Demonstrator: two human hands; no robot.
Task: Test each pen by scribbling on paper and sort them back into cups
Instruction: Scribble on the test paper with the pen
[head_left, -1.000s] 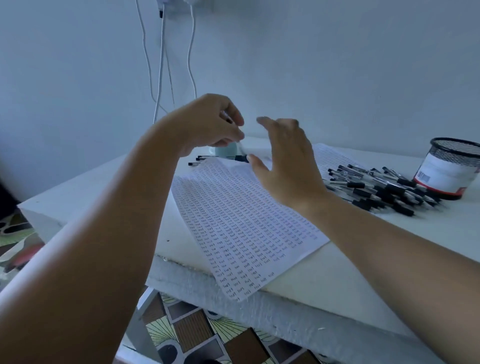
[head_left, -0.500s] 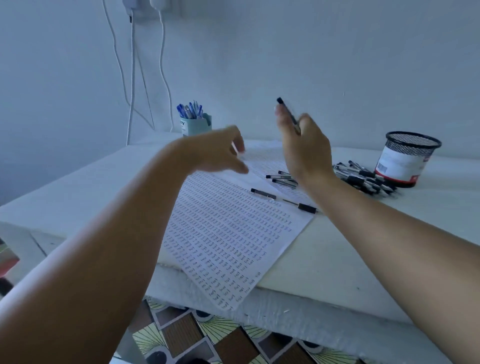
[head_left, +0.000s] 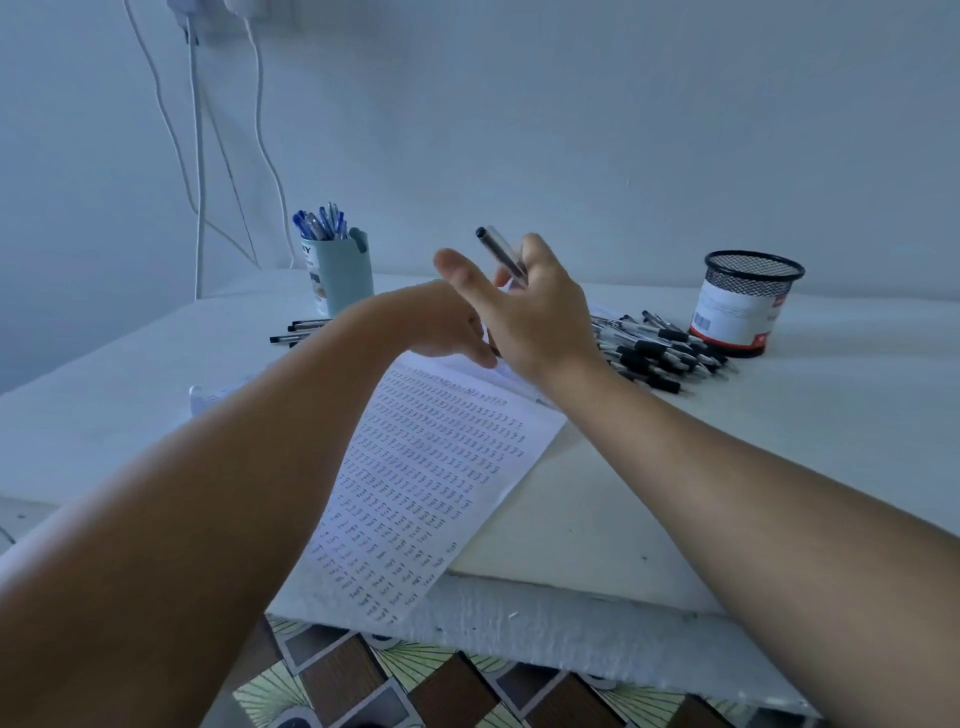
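Now a black-capped pen (head_left: 501, 254) is pinched in the fingers of the right hand (head_left: 530, 317), raised above the far end of the test-filled paper (head_left: 431, 467); half a second earlier it was held higher and further right. The left hand (head_left: 441, 322) has been lowered beside it, fingers loosely curled, holding nothing visible. Untested black pens (head_left: 654, 348) lie heaped beside the mesh cup (head_left: 743, 312); blue pens stand in the teal cup (head_left: 337, 270). Scribbling is judged imminent.
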